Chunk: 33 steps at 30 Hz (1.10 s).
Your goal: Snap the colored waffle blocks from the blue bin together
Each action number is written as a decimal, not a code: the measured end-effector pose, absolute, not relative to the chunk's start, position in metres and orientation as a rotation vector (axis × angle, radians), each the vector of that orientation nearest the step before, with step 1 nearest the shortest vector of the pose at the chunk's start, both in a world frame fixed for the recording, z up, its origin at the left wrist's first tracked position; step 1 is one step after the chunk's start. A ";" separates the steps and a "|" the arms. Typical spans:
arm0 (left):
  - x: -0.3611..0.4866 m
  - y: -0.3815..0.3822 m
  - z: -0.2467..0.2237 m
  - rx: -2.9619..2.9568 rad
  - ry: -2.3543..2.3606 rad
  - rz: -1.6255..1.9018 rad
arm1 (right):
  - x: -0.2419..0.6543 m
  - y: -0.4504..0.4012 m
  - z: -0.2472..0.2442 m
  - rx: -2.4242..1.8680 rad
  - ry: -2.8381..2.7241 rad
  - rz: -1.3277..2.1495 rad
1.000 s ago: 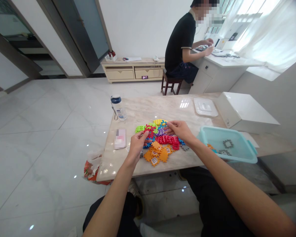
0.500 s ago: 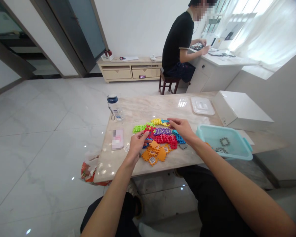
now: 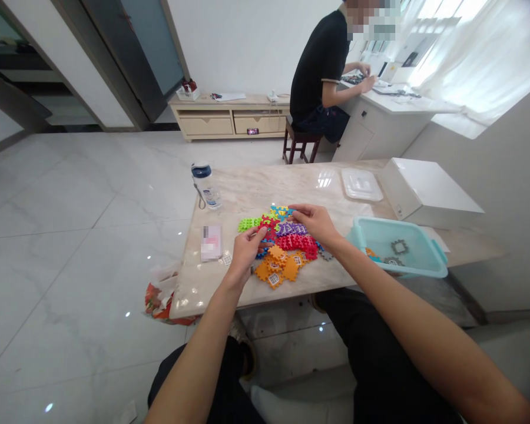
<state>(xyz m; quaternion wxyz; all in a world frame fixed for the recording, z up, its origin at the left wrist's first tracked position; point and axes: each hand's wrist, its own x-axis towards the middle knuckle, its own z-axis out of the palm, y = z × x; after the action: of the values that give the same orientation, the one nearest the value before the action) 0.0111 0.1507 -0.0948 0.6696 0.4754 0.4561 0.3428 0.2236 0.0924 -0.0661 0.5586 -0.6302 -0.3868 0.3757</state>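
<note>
My left hand (image 3: 246, 250) pinches a red interlocking tile (image 3: 270, 224) at the left of the pile. From the right, my right hand (image 3: 317, 222) has its thumb and fingers closed on the edge of a blue interlocking tile (image 3: 281, 212), which is held over the yellow tiles at the back. Between and below the hands lie rows of green tiles (image 3: 248, 224), purple tiles (image 3: 291, 229) and red tiles (image 3: 298, 244). Nearest the table's front edge is a loose heap of orange tiles (image 3: 290, 270), some with white window prints. My right hand partly hides the blue and grey tiles at the right.
A turquoise bin (image 3: 400, 235) with a few tiles inside stands right of my right forearm. Behind it are a white box (image 3: 433, 191) and a clear lid (image 3: 361, 185). A water bottle (image 3: 208, 187) and a pink pack (image 3: 211, 242) are at the left. Another person (image 3: 320, 65) sits at a far desk.
My right hand has moved left with the blue tile, closer to the red tile in my left hand. The view has tilted slightly down.
</note>
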 end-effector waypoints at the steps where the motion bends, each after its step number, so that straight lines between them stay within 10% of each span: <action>1: 0.010 0.152 -0.095 1.066 1.034 0.780 | 0.226 0.093 -0.067 -1.472 -0.920 0.888; 33: -0.019 0.183 -0.080 0.973 1.023 0.856 | 0.257 0.109 -0.113 -2.045 -1.079 0.847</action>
<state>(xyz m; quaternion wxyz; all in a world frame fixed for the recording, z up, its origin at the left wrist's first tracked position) -0.0195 0.1826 -0.0802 0.6782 0.4332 0.4554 0.3808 0.2569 0.1093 -0.1130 0.3331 -0.7830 -0.4131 0.3245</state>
